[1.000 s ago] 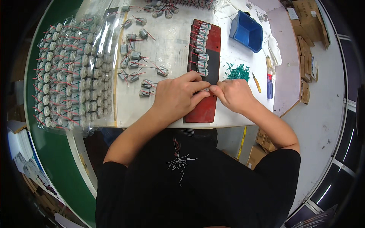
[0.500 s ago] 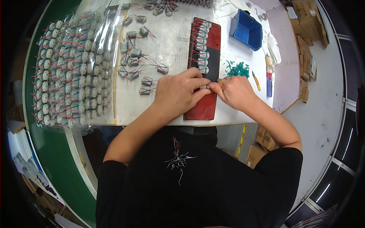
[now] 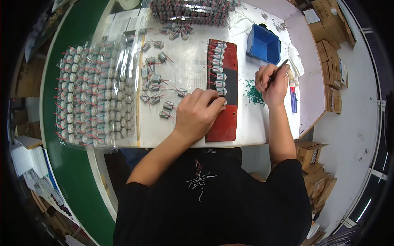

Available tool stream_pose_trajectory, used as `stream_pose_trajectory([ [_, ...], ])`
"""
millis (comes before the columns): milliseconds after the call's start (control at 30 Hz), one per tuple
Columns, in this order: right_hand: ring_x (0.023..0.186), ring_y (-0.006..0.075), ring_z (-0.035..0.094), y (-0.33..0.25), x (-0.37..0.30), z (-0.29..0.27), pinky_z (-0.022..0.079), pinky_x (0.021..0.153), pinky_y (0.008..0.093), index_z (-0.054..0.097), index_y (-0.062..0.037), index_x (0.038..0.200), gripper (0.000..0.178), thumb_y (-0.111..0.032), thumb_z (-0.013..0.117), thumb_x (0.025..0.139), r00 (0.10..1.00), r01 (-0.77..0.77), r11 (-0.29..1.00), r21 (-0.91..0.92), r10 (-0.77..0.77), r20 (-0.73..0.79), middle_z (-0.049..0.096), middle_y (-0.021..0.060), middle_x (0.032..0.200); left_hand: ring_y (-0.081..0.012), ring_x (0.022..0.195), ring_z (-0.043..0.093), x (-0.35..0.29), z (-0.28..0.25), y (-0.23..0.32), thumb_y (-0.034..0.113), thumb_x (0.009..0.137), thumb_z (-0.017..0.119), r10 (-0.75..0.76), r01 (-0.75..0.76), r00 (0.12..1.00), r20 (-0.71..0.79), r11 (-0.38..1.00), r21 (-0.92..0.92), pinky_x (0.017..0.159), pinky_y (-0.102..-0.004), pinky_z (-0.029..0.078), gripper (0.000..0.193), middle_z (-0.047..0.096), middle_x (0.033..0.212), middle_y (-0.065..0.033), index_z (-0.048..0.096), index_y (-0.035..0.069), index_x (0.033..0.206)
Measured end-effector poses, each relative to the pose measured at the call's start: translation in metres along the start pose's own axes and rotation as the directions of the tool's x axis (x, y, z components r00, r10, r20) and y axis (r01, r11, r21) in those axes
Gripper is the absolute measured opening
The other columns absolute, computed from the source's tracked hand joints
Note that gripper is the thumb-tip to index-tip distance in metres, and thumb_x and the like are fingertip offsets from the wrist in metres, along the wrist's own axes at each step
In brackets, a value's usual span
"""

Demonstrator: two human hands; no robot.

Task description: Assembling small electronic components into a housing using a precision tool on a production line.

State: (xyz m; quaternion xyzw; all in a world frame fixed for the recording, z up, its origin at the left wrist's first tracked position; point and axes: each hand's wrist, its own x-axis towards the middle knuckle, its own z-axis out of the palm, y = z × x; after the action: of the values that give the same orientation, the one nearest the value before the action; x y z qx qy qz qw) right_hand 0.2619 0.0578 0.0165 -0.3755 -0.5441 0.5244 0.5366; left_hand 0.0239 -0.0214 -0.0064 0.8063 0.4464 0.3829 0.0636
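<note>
**Two hands apart: one on the red tray, one gripping a dark tool**

Two hands work over a white tabletop point(image 3: 193, 78). The left hand point(image 3: 199, 112) lies curled on a long red and black holding tray point(image 3: 223, 123), fingertips point(image 3: 219, 101) pressed together at the lowest small grey cylindrical motor point(image 3: 221, 91) in the row seated along the tray; whether they actually pinch it cannot be told. The right hand point(image 3: 271, 84) is well off to the right, fingers closed around a thin dark pen-like tool point(image 3: 280, 68), just beside a scatter of small green bits point(image 3: 253, 91). Loose motors with red leads point(image 3: 155, 88) lie left of the tray. A blue plastic bin point(image 3: 263, 44) stands beyond the right hand.
</note>
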Motion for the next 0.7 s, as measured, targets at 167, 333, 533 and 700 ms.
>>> stream_pose_trajectory([
  [167,0.055,0.0135,0.045,0.016,0.010,-0.007,0.036,0.049,0.0250,0.056,-0.0032,0.076,0.050,-0.042,0.050,0.107,0.991,0.056,0.998,-0.022,-0.053,0.122,0.050,0.0055,0.069,-0.0227,0.086,0.061,0.007,0.000,0.004,0.023,0.079,0.081,-0.116,0.116,0.993,-0.014,0.993,-0.005,0.070,-0.0350,0.050,0.025,0.064,0.102,-0.0014,0.073,0.012,0.100],
  [333,0.078,0.0193,0.064,0.001,0.001,0.008,0.050,0.062,0.0270,0.068,-0.0053,0.110,0.052,-0.030,0.092,0.071,0.937,0.206,0.816,-0.540,-0.005,0.350,0.064,0.0078,0.111,-0.0264,0.088,0.061,0.004,0.004,-0.003,0.018,0.083,0.080,-0.153,0.153,0.988,-0.003,0.987,-0.058,0.074,-0.0370,0.053,0.032,0.062,0.106,-0.0080,0.070,0.010,0.112],
  [533,0.092,0.0288,0.070,0.009,-0.010,0.011,0.057,0.073,0.0360,0.064,-0.0094,0.125,0.076,-0.040,0.095,0.063,0.897,0.348,0.680,-0.645,-0.041,0.441,0.061,0.0102,0.125,-0.0259,0.091,0.063,0.022,0.002,0.000,0.017,0.090,0.074,-0.387,0.361,0.922,-0.026,0.881,-0.304,0.074,-0.0371,0.054,0.044,0.061,0.111,-0.0155,0.059,0.003,0.129],
  [700,0.100,0.0348,0.070,0.003,-0.014,0.017,0.059,0.080,0.0399,0.059,-0.0103,0.134,0.081,-0.040,0.093,0.066,0.922,0.270,0.642,-0.718,0.043,0.385,0.059,0.0121,0.133,-0.0243,0.084,0.064,0.041,0.017,-0.018,0.025,0.099,0.066,-0.677,0.655,0.722,0.146,0.600,-0.459,0.071,-0.0376,0.053,0.045,0.063,0.112,-0.0182,0.054,-0.004,0.131],
])
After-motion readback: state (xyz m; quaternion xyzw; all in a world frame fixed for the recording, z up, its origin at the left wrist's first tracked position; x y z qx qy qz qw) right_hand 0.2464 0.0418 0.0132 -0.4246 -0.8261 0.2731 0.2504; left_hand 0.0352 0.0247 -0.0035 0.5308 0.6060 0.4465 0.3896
